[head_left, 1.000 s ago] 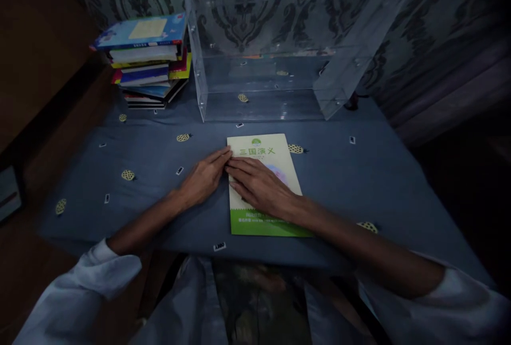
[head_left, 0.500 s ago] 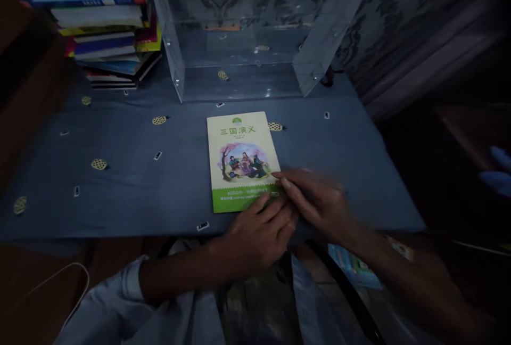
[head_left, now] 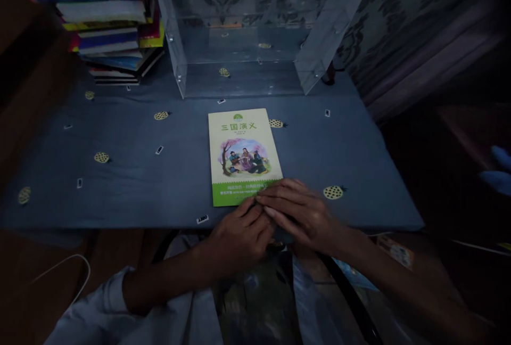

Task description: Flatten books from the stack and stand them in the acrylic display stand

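Note:
A pale book with a green lower band (head_left: 243,148) lies flat on the blue cloth-covered table (head_left: 131,196), its cover facing up. At the book's lower right corner my left hand (head_left: 245,233) rests with curled fingers. My right hand (head_left: 303,212) reaches in from the right, and its fingertips touch the fingers of my left hand over the book's green edge. Whether anything small is between the fingertips is hidden.
A clear acrylic shelf (head_left: 181,63) stands at the back of the table. To its left is a tall stack of books (head_left: 107,39). Beyond the table's front right edge, other printed items (head_left: 395,252) lie lower down.
My right hand has moved left and slightly down, its fingers now nearer the book's lower edge. My left hand has shifted slightly left. The view has tilted a little.

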The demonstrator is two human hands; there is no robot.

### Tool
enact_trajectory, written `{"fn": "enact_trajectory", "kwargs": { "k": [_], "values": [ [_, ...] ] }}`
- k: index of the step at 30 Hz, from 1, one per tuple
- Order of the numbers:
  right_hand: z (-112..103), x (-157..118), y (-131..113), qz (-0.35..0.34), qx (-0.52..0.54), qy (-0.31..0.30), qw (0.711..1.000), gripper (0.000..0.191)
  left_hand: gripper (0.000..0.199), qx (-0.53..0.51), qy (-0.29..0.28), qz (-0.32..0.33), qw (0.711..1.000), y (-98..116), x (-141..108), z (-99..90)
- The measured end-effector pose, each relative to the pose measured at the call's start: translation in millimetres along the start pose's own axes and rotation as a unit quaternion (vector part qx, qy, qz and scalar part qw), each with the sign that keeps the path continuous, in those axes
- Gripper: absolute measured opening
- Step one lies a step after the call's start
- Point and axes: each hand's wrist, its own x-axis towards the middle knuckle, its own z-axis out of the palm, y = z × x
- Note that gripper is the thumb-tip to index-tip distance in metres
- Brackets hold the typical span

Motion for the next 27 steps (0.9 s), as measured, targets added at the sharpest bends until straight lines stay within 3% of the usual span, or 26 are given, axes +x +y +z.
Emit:
{"fn": "enact_trajectory", "kwargs": {
  "k": [6,17,27],
  "values": [
    [16,26,-6,-0.053,0.062,-0.076,0.994,0.03,0.023,-0.009,-0.013,-0.041,0.999,-5,-29,-16.5],
    [35,69,-9,-0.139,0.027,-0.19,0.972,0.036,0.019,-0.024,0.034,-0.118,0.992,-9,-66,-33.8],
    [32,90,15,-0.194,-0.024,-0.177,0.964,0.032,0.03,-0.003,0.044,-0.11,0.993,-13,-68,-32.6]
  ]
}}
